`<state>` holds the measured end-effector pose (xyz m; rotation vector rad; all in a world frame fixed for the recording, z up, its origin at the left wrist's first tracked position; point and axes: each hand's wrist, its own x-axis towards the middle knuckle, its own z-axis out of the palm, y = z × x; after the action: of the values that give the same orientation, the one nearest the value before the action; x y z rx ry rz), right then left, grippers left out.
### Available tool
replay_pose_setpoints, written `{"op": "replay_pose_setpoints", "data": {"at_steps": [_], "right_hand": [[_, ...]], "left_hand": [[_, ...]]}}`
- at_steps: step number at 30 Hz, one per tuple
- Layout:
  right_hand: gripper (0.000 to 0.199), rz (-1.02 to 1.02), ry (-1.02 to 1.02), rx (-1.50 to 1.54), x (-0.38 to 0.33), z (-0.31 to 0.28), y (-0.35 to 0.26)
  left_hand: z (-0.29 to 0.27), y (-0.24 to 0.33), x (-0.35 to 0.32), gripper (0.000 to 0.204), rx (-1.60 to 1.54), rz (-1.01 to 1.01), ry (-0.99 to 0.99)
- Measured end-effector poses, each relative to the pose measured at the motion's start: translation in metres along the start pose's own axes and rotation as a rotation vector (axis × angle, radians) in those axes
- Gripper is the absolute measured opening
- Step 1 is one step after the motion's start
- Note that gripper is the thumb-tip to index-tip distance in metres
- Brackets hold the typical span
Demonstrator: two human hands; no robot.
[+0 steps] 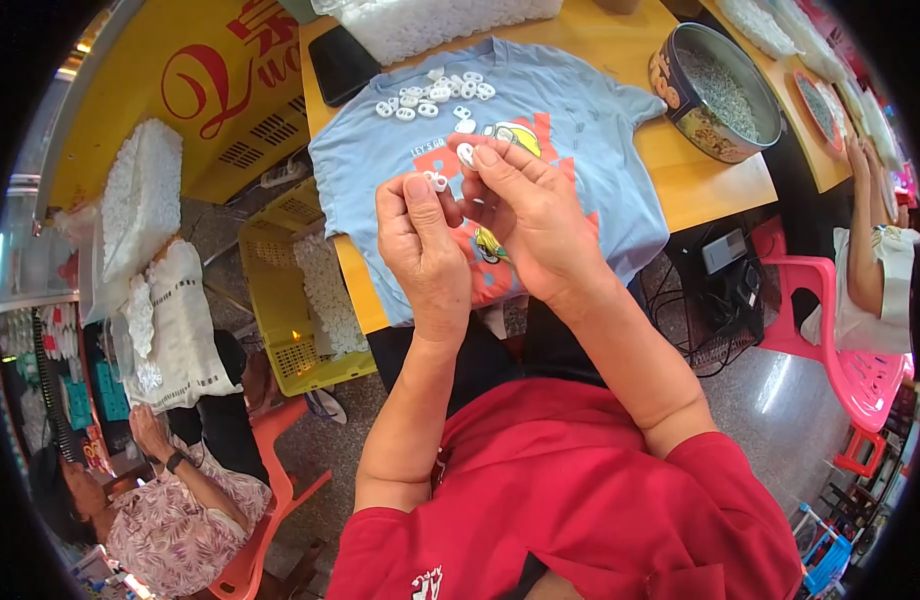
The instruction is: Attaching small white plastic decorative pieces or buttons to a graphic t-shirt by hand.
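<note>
Above the blue shirt point(570, 130) | left hand point(420, 240), right hand point(525, 205) each pinching a white plastic piece point(467, 153) | likely light, stiff, slippery; grip by rim.

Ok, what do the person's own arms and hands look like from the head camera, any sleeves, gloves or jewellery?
Both forearms are bare from the elbow down. The left hand and right hand wear no gloves, and no rings, watch or bracelet show. Short sleeves of a red T-shirt cover the upper arms; the shirt has a small white print near its lower edge. Fingernails are short and unpainted.
</note>
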<state>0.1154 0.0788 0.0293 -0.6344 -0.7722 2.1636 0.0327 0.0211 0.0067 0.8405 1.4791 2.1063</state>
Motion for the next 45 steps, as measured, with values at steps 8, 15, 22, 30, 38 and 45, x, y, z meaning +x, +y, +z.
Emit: {"op": "replay_pose_setpoints", "data": {"at_steps": [8, 15, 22, 30, 38, 45], "right_hand": [[0.015, -1.128, -0.181, -1.653, 0.042, -0.031, -0.027], [0.014, -1.145, -0.165, -1.413, 0.05, -0.036, -0.047], [0.019, -0.617, 0.04, -0.999, 0.036, -0.04, -0.052], [0.035, 0.127, -0.238, 0.0, 0.023, -0.038, -0.054], [0.031, 0.23, -0.299, 0.258, 0.015, -0.031, -0.052], [0.03, 0.094, -0.208, -0.084, 0.022, -0.026, -0.06]], "left_hand": [[-0.009, 0.0, 0.009, 0.022, -0.018, 0.0, 0.02], [-0.014, -0.005, 0.014, 0.022, -0.058, -0.012, 0.037], [-0.011, 0.001, 0.016, 0.021, -0.106, -0.037, 0.031], [-0.011, -0.001, 0.014, 0.02, -0.168, -0.095, -0.071], [-0.011, -0.005, 0.015, 0.021, -0.128, -0.134, -0.088], [-0.019, -0.013, 0.021, 0.02, -0.147, -0.127, -0.058]]}}
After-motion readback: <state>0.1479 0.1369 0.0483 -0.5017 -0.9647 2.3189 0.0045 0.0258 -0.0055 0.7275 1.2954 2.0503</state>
